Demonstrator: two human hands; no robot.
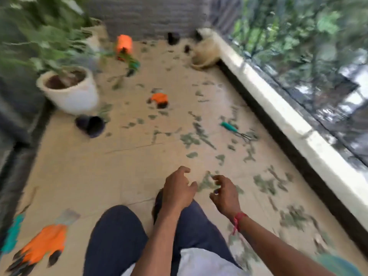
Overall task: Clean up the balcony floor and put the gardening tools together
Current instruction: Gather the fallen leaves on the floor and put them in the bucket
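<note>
The frame is motion-blurred. My left hand point(178, 189) and my right hand point(225, 193) hang over the beige balcony floor point(111, 172), fingers loosely curled, holding nothing. Several green leaf scraps point(201, 138) litter the floor ahead and to the right. A teal-handled hand rake point(235, 130) lies at the right. An orange and black glove point(42, 246) lies at the lower left beside a teal-handled trowel point(12, 234). A second orange glove point(160, 99) lies mid-floor. An orange tool point(124, 45) stands at the back.
A white pot point(73, 94) with a leafy plant stands at the left, a tipped black pot point(90, 125) next to it. A low white ledge point(278, 116) with a railing runs along the right. A pale pot point(203, 50) lies in the far corner.
</note>
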